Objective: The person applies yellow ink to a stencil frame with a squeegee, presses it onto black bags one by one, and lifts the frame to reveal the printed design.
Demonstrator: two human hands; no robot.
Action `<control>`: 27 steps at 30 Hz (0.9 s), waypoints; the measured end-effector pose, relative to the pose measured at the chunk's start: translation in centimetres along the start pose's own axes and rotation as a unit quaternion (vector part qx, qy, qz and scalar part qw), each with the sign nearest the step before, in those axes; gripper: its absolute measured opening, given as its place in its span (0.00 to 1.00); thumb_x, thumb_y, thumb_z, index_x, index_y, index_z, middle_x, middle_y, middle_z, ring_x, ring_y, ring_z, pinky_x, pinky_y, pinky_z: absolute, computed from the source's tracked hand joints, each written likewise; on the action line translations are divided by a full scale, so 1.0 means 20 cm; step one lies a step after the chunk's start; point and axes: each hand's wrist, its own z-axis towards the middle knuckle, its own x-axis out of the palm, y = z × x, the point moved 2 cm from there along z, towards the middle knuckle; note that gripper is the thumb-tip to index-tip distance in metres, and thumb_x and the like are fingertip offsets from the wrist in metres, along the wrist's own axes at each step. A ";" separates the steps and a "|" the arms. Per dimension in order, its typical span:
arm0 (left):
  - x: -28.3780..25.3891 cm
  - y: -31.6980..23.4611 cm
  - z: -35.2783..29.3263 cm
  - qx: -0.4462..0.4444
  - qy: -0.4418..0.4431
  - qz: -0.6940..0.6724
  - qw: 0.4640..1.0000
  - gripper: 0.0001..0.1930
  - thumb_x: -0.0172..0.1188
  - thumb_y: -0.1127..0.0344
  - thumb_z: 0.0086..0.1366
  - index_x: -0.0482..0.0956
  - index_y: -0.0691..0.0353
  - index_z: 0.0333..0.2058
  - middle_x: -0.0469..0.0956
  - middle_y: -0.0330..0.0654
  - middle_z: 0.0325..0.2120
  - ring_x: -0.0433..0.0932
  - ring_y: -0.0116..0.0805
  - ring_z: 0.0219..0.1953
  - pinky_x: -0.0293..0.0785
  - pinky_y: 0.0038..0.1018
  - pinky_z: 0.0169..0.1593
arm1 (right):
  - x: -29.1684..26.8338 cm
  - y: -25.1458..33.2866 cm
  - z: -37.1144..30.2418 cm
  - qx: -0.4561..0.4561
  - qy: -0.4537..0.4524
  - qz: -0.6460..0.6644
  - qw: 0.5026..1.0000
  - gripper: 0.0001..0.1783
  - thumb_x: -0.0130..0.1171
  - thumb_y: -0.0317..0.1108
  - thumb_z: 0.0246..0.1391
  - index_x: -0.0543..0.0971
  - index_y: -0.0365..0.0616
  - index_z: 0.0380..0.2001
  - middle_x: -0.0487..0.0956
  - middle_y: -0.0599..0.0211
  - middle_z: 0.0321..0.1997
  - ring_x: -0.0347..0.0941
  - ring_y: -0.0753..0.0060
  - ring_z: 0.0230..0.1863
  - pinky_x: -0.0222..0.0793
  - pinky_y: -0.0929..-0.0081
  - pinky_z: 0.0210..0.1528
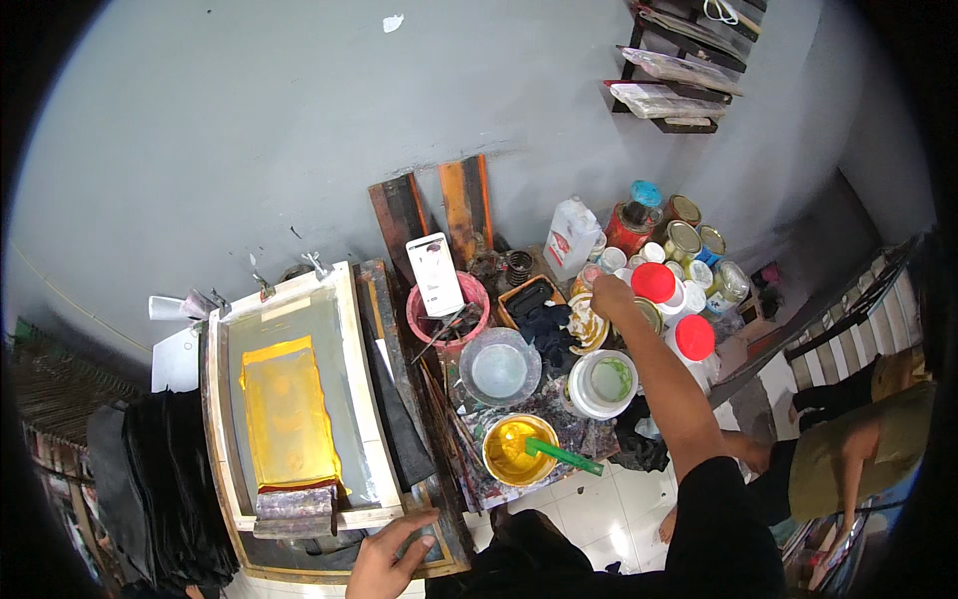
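My right hand (611, 298) reaches out to the cluster of paint pots, above a pot with a white and orange-smeared top (587, 325). Its fingers are mostly hidden, so any grip cannot be made out. Down at the lower edge, my left hand (389, 561) hovers by the corner of the printing table, thumb and index finger apart, holding nothing visible. Beside it lies a wooden-framed printing screen (361, 419) with a rectangle of yellow ink (289, 409). A stained squeegee (295, 512) rests across the screen's near end. A tub of yellow ink (491, 469) holds a green spatula (567, 457).
Around my right arm stand red-lidded jars (654, 283), a white jug (571, 238) and a white bucket (601, 385). A clear basin (501, 367) and a pink basket (477, 292) with a phone (435, 275) sit mid-table. Another person (848, 439) is at the right.
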 end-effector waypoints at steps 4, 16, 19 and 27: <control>0.03 0.04 -0.03 -0.061 -0.017 -0.045 0.997 0.15 0.60 0.63 0.73 0.81 0.62 0.55 0.83 0.47 0.52 0.80 0.37 0.56 0.73 0.32 0.59 | -0.15 0.04 -0.04 0.008 -0.012 0.040 0.999 0.18 0.62 0.35 0.52 0.84 0.35 0.43 0.83 0.42 0.50 0.81 0.45 0.54 0.78 0.53 0.56; 0.05 0.00 0.04 -0.055 0.009 -0.022 0.998 0.17 0.58 0.61 0.75 0.80 0.63 0.57 0.83 0.46 0.51 0.80 0.35 0.54 0.72 0.31 0.60 | -0.49 -0.56 -0.01 0.100 -0.132 0.377 0.911 0.07 0.65 0.28 0.47 0.84 0.33 0.27 0.82 0.56 0.22 0.77 0.67 0.15 0.73 0.68 0.15; 0.05 0.01 0.04 -0.043 0.001 -0.020 0.999 0.17 0.58 0.62 0.74 0.80 0.63 0.57 0.83 0.46 0.52 0.79 0.35 0.55 0.72 0.31 0.61 | -0.37 -0.64 0.08 0.124 -0.086 0.466 0.872 0.07 0.66 0.28 0.48 0.84 0.32 0.27 0.82 0.58 0.21 0.78 0.68 0.16 0.72 0.70 0.14; 0.05 0.04 0.04 -0.082 -0.009 -0.040 0.996 0.17 0.59 0.65 0.74 0.80 0.64 0.57 0.82 0.45 0.52 0.78 0.35 0.56 0.72 0.30 0.61 | -0.16 -0.67 0.20 0.153 -0.086 0.525 0.833 0.09 0.68 0.28 0.47 0.83 0.30 0.27 0.81 0.56 0.20 0.78 0.66 0.15 0.72 0.70 0.13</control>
